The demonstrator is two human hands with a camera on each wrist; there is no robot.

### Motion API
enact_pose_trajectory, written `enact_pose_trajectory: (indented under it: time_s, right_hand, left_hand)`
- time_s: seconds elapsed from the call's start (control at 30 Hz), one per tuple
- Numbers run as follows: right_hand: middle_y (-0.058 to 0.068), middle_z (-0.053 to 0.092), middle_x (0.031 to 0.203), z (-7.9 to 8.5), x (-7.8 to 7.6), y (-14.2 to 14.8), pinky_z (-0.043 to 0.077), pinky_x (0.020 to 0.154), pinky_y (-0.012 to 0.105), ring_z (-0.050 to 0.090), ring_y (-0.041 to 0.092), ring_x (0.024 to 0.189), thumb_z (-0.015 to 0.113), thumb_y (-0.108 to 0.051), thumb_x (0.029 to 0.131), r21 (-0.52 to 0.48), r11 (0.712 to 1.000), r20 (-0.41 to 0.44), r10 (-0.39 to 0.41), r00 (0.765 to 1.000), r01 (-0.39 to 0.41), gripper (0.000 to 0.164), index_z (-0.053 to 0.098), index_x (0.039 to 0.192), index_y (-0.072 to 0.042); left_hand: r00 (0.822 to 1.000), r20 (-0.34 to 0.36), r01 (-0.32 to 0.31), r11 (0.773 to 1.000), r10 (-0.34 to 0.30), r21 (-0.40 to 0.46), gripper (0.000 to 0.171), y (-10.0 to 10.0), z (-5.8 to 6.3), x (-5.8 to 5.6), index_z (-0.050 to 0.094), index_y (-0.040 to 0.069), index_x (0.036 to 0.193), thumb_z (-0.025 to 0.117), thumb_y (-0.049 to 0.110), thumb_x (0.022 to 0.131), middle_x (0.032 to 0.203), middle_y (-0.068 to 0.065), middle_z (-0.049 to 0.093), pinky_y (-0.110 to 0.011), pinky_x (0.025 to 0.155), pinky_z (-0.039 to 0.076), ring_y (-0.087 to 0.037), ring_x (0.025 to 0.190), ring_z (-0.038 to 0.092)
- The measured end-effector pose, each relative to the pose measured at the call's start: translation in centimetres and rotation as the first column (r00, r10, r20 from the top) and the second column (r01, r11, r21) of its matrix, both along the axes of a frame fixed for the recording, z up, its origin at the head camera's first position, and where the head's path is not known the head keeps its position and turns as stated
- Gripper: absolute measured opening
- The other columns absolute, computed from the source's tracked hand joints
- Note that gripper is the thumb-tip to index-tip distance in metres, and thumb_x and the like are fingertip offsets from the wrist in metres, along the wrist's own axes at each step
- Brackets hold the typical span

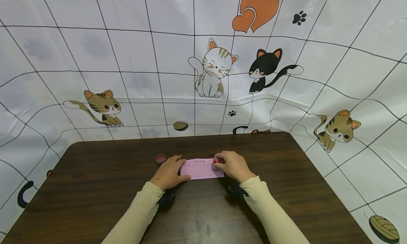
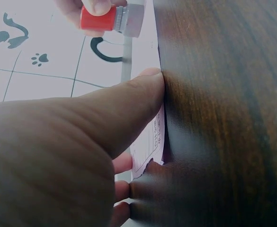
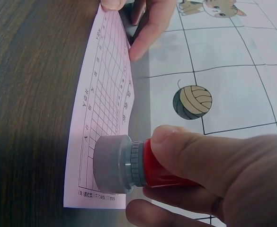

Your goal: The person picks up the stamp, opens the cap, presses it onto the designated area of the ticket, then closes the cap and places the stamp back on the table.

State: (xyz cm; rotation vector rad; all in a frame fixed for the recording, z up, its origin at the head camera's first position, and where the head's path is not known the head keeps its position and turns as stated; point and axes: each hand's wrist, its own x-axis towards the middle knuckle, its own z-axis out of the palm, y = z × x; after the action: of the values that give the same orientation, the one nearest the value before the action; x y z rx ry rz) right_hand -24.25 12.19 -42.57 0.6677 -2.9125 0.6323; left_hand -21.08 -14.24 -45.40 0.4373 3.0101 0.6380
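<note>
A pink printed form (image 1: pixel 198 169) with a ruled grid lies on the dark wooden table. My left hand (image 1: pixel 170 173) rests at its left end; in the left wrist view the thumb (image 2: pixel 145 90) presses on the sheet near its torn edge. With thumb and fingers, my right hand (image 1: pixel 235 165) grips the red handle of a stamp (image 3: pixel 112 163) over the form's right end. The stamp's round greyish base faces down, right at the paper, and covers part of the grid. A small round tin (image 1: pixel 160 158) with a reddish inside stands just beyond the left hand.
The brown table (image 1: pixel 105 187) extends around both hands, with its far edge a short way beyond the form. Behind and beside it hangs a white sheet (image 1: pixel 171 88) printed with cats, hearts and yarn balls. Dark wrist devices (image 1: pixel 166 199) sit under both forearms.
</note>
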Motion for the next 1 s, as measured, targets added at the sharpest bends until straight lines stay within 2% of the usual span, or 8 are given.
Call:
enact_pose_trajectory:
  time_s: [0.23, 0.73, 1.0]
  right_hand:
    - [-0.003, 0.073, 0.095, 0.17, 0.19, -0.19, 0.051, 0.067, 0.036, 0.058, 0.011, 0.074, 0.083, -0.025, 0.089, 0.022, 1.0, 0.014, -0.019, 1.0, 0.018, 0.02, 0.079, 0.107, -0.016]
    - [0.0, 0.074, 0.096, 0.19, 0.41, -0.33, 0.053, 0.066, 0.039, 0.061, 0.013, 0.075, 0.083, -0.025, 0.089, 0.063, 0.998, -0.039, -0.005, 0.999, 0.008, 0.02, 0.079, 0.106, -0.015]
    - [-0.003, 0.072, 0.094, 0.05, 0.26, -0.14, 0.051, 0.065, 0.034, 0.058, 0.01, 0.074, 0.082, -0.024, 0.09, 0.018, 1.0, 0.014, -0.008, 1.0, 0.008, 0.02, 0.079, 0.107, -0.015]
  left_hand:
    - [1.0, 0.001, 0.002, 1.0, -0.002, -0.001, 0.074, 0.01, -0.22, -0.12, 0.057, 0.004, 0.146, 0.081, 0.044, 0.089, 0.153, -0.021, 0.049, -0.056, 0.117, 0.038, -0.04, 0.142, 0.046]
    - [1.0, -0.013, -0.003, 1.0, 0.003, 0.014, 0.072, -0.06, -0.47, -0.02, 0.059, 0.004, 0.144, 0.082, 0.042, 0.088, 0.153, -0.021, 0.05, -0.056, 0.116, 0.038, -0.04, 0.141, 0.047]
    - [1.0, -0.014, 0.004, 1.0, -0.004, 0.012, 0.072, -0.01, -0.41, 0.05, 0.059, 0.003, 0.144, 0.081, 0.042, 0.089, 0.152, -0.022, 0.05, -0.056, 0.116, 0.039, -0.04, 0.141, 0.047]
